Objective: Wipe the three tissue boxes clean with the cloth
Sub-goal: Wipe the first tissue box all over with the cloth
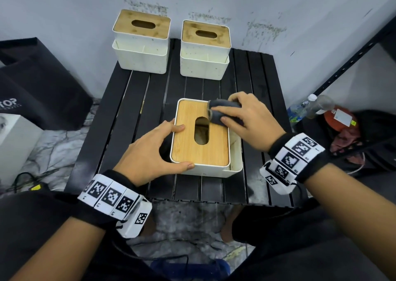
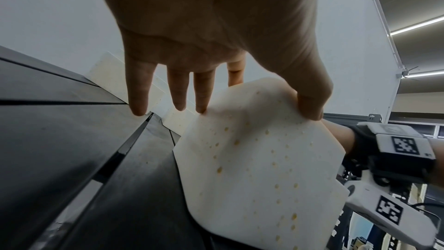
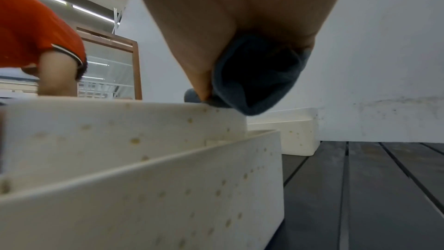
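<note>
Your left hand point(image 1: 150, 152) clasps the near tissue box point(image 1: 201, 139) on the table point(image 1: 128, 100); your right hand point(image 1: 248, 117) presses the cloth point(image 1: 222, 111) on its lid. Only the wrist views show its speckled walls.

From my seat I see a black slatted table point(image 1: 132, 100) pushed against a pale grey wall point(image 1: 64, 8) marked with dark mould-like stains. A black bag point(image 1: 38, 83) with white lettering slumps on the left, a white box point(image 1: 15, 134) below it. The floor point(image 1: 53, 143) has a white marble pattern. On the right stands a black metal shelf frame point(image 1: 351, 59), with clear bottles point(image 1: 315, 107) beside it. Long strip lights point(image 2: 415, 26) run across the ceiling. A wood-framed glass panel point(image 3: 113, 67) stands further off.
</note>
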